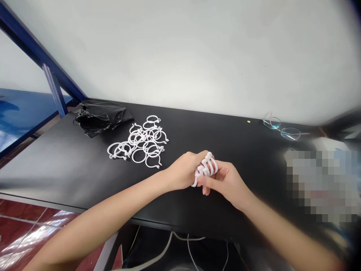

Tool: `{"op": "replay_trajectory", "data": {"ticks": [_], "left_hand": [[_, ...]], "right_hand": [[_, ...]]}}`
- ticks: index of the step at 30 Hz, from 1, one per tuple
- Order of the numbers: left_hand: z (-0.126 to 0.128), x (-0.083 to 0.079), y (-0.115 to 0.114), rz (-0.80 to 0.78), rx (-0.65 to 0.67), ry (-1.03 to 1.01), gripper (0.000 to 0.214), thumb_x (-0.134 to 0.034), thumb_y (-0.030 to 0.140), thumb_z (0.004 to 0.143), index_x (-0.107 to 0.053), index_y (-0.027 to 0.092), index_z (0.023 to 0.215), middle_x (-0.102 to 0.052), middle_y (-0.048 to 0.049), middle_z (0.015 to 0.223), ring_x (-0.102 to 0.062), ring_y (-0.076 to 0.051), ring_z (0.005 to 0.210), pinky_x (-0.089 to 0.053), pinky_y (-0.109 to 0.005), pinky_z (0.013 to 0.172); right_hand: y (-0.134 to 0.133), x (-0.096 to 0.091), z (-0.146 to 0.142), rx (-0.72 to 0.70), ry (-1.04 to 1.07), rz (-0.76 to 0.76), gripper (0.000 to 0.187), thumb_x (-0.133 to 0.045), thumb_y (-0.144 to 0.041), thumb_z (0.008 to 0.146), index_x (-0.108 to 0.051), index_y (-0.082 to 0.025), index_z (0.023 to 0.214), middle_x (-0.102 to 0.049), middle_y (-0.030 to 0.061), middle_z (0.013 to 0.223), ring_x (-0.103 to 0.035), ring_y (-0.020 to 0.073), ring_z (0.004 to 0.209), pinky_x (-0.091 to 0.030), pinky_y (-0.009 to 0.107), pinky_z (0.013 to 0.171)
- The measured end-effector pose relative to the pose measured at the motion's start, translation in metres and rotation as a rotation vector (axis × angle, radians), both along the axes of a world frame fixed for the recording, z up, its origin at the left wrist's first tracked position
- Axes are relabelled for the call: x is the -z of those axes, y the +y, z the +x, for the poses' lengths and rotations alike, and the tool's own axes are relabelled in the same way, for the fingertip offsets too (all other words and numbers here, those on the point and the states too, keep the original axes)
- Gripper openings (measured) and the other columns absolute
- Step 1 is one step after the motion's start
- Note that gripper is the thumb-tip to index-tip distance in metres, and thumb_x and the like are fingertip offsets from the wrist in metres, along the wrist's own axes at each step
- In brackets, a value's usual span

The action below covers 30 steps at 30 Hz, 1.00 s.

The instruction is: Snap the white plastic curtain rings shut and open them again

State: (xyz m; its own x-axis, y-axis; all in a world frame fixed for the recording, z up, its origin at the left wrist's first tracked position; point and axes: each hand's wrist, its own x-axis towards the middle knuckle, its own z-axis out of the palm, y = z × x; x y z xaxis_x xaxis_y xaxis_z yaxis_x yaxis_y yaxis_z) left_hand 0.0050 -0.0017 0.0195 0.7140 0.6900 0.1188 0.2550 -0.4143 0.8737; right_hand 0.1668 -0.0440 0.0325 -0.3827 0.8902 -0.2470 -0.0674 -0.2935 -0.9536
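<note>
Several white plastic curtain rings (208, 167) are bunched together between my two hands, just above the black tabletop. My left hand (184, 169) is closed around the bunch from the left, with some of its fingers hidden behind the rings. From the right, my right hand (227, 180) grips the same bunch, thumb at its lower front edge. Small eyelets line up along the top of the held rings. Left of my hands, a loose pile of matching white rings (139, 156) lies spread on the table, many overlapping.
A crumpled black plastic bag (113, 114) lies open behind the pile on the black table (225, 131). Eyeglasses (290, 133) rest at the back right, near a small yellow bit (248, 121). A blurred, pixelated item (321, 184) is at right. Blue metal framing (53, 75) rises at left.
</note>
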Motion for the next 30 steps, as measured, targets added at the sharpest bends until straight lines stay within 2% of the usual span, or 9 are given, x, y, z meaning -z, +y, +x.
{"op": "replay_trajectory", "data": {"ticks": [4, 9, 12, 16, 19, 22, 25, 28, 30], "left_hand": [[0.001, 0.0, -0.003, 0.023, -0.053, 0.077, 0.01, -0.055, 0.013, 0.081, -0.051, 0.017, 0.09, -0.063, 0.0016, 0.07, -0.058, -0.011, 0.056, -0.041, -0.019, 0.051], [-0.003, 0.001, 0.0, 0.006, -0.002, -0.019, 0.012, -0.05, 0.014, 0.087, -0.051, 0.016, 0.098, -0.065, 0.0007, 0.073, -0.061, -0.011, 0.062, -0.043, -0.019, 0.056], [-0.003, 0.001, 0.003, -0.006, -0.053, -0.042, 0.016, -0.054, 0.016, 0.084, -0.05, 0.017, 0.1, -0.065, -0.0001, 0.079, -0.061, -0.012, 0.065, -0.044, -0.02, 0.057], [-0.001, 0.0, 0.001, 0.028, -0.085, 0.059, 0.026, -0.059, 0.011, 0.075, -0.047, 0.017, 0.096, -0.063, 0.0027, 0.07, -0.057, -0.011, 0.057, -0.04, -0.019, 0.051], [0.001, 0.0, -0.002, 0.015, -0.051, 0.062, 0.02, -0.051, 0.007, 0.078, -0.044, 0.018, 0.093, -0.059, 0.0062, 0.059, -0.056, -0.01, 0.05, -0.036, -0.018, 0.048], [0.001, 0.0, -0.002, 0.044, -0.022, 0.054, 0.009, -0.048, 0.011, 0.085, -0.045, 0.018, 0.09, -0.061, 0.0038, 0.063, -0.058, -0.01, 0.053, -0.036, -0.018, 0.049], [-0.001, 0.0, 0.0, 0.146, 0.041, 0.099, 0.009, -0.056, 0.018, 0.085, -0.047, 0.017, 0.088, -0.064, -0.0008, 0.076, -0.059, -0.012, 0.059, -0.037, -0.019, 0.05], [-0.005, -0.001, 0.004, 0.242, 0.085, 0.191, 0.011, -0.058, 0.016, 0.083, -0.05, 0.016, 0.091, -0.06, 0.0004, 0.069, -0.054, -0.012, 0.053, -0.034, -0.021, 0.049], [-0.009, -0.003, 0.008, 0.282, 0.067, 0.248, 0.013, -0.056, 0.012, 0.082, -0.051, 0.016, 0.093, -0.058, 0.0018, 0.063, -0.053, -0.013, 0.05, -0.032, -0.022, 0.048]], "right_hand": [[0.0, 0.003, -0.003, 0.093, -0.039, 0.003, 0.028, -0.077, -0.037, 0.076, -0.067, -0.014, 0.063, -0.065, 0.0012, 0.058, -0.058, 0.009, 0.047, -0.05, 0.02, 0.043], [0.002, 0.003, 0.0, 0.053, -0.049, 0.022, 0.021, -0.083, -0.028, 0.069, -0.069, -0.014, 0.077, -0.066, 0.0006, 0.064, -0.061, 0.0111, 0.052, -0.051, 0.019, 0.043], [0.0, 0.003, -0.001, 0.086, -0.043, 0.076, 0.033, -0.086, -0.023, 0.063, -0.067, -0.017, 0.089, -0.069, 0.0017, 0.076, -0.066, 0.0141, 0.062, -0.053, 0.02, 0.044], [-0.005, 0.005, -0.006, 0.152, -0.072, 0.108, 0.036, -0.089, -0.022, 0.058, -0.064, -0.018, 0.084, -0.07, 0.0007, 0.073, -0.067, 0.0154, 0.059, -0.055, 0.023, 0.046], [-0.005, 0.005, -0.007, 0.168, -0.089, 0.106, 0.028, -0.086, -0.026, 0.064, -0.066, -0.017, 0.08, -0.07, 0.0004, 0.069, -0.068, 0.0153, 0.057, -0.053, 0.022, 0.046], [-0.001, 0.005, -0.003, 0.114, -0.074, 0.055, 0.025, -0.084, -0.032, 0.068, -0.068, -0.016, 0.078, -0.07, 0.0008, 0.065, -0.068, 0.0145, 0.053, -0.051, 0.02, 0.044], [0.003, 0.004, 0.002, -0.016, -0.072, -0.035, 0.029, -0.081, -0.039, 0.071, -0.07, -0.012, 0.073, -0.071, 0.0042, 0.064, -0.066, 0.0142, 0.046, -0.047, 0.019, 0.039], [0.004, 0.003, 0.004, -0.088, -0.082, -0.03, 0.032, -0.077, -0.043, 0.075, -0.072, -0.011, 0.071, -0.069, 0.0044, 0.063, -0.061, 0.0105, 0.041, -0.046, 0.02, 0.039], [0.003, 0.002, 0.005, -0.093, -0.058, 0.031, 0.032, -0.074, -0.044, 0.079, -0.07, -0.013, 0.072, -0.063, -0.0005, 0.057, -0.054, 0.0073, 0.039, -0.047, 0.021, 0.041]]}}
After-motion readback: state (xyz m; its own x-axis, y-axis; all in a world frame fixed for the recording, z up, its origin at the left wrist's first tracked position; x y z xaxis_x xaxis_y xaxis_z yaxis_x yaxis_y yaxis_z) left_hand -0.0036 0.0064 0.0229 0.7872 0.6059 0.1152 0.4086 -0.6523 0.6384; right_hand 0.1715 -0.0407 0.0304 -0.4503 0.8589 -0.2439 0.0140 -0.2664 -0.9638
